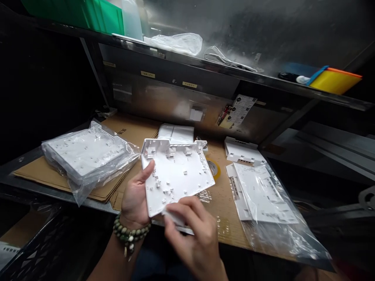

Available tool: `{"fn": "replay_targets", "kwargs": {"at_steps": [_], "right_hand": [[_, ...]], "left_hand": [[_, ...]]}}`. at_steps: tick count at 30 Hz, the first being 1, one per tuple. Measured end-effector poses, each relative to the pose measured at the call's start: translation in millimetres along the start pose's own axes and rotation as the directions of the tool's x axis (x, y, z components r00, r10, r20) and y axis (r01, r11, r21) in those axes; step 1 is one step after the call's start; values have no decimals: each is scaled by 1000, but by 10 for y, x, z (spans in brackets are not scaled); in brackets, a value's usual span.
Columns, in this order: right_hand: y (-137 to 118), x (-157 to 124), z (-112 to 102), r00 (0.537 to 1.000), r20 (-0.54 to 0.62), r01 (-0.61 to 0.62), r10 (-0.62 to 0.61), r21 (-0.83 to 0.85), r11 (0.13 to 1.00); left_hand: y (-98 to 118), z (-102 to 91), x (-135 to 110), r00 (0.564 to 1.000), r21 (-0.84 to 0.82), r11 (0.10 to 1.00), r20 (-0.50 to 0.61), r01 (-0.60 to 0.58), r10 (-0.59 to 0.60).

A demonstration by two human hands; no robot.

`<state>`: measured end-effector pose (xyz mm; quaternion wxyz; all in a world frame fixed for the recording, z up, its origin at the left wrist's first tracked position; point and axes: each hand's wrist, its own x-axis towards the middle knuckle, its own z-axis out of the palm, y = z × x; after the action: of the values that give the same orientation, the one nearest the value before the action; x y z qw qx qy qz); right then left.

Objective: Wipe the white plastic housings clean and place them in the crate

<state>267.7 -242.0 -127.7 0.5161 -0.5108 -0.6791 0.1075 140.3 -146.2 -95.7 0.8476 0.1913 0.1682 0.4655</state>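
Note:
A flat white plastic housing panel [178, 175] with small moulded clips is held up over the cardboard-covered bench [225, 222]. My left hand [135, 197], with a green bead bracelet at the wrist, grips its left edge, thumb on the inner face. My right hand [193, 230] pinches the panel's lower edge, fingers closed on a thin white strip or second piece beneath it. Left of the hands lies a clear bag of white panels [88, 156]. To the right, more white panels [260, 195] lie partly inside a clear bag.
A roll of yellow tape [214, 168] sits behind the held panel. White parts [176, 132] rest at the back of the bench. A shelf above carries a plastic bag [178, 42], green bins [96, 13] and a yellow tray [334, 81]. A black crate [26, 249] stands lower left.

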Motion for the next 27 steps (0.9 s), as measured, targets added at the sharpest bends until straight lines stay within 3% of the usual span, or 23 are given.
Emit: {"fn": "replay_targets", "kwargs": {"at_steps": [3,5,7,12,14,18,20,22,24,27], "right_hand": [[317,-18,-288,984,-144,-122,108,-92,988],[507,-42,-492,941,-309,-197,140,-162,967],[615,-69,-617,906,-399,-236,143,-195,952],[680,-79,-546,944,-292,-196,152,-128,972],[722,-75,-498,937,-300,-228,178,-141,963],[798,-113,-492,902,-382,-264,202,-117,957],[823,-144,-500,922,-333,-230,195,-69,971],[864,-160,-508,944,-262,-226,201,-67,972],[915,-144,-531,935,-260,-271,240,-90,958],[926,-38,-592,895,-342,-321,287,-45,946]], "left_hand": [[138,-234,-45,1000,93,996,-27,10,-8],[239,-398,-94,998,175,984,-63,14,-3],[314,-573,-139,992,237,971,-121,-3,32],[346,-1071,-198,964,284,958,-263,36,42],[325,-1194,-213,950,293,952,-311,87,9],[312,-1097,-223,946,248,962,-322,116,-31],[345,-957,-214,967,235,968,-255,91,-29],[403,-848,-209,970,258,953,-222,156,-99],[462,-803,-221,943,283,920,-266,272,-197],[492,-819,-273,869,200,892,-388,405,-308]]}}
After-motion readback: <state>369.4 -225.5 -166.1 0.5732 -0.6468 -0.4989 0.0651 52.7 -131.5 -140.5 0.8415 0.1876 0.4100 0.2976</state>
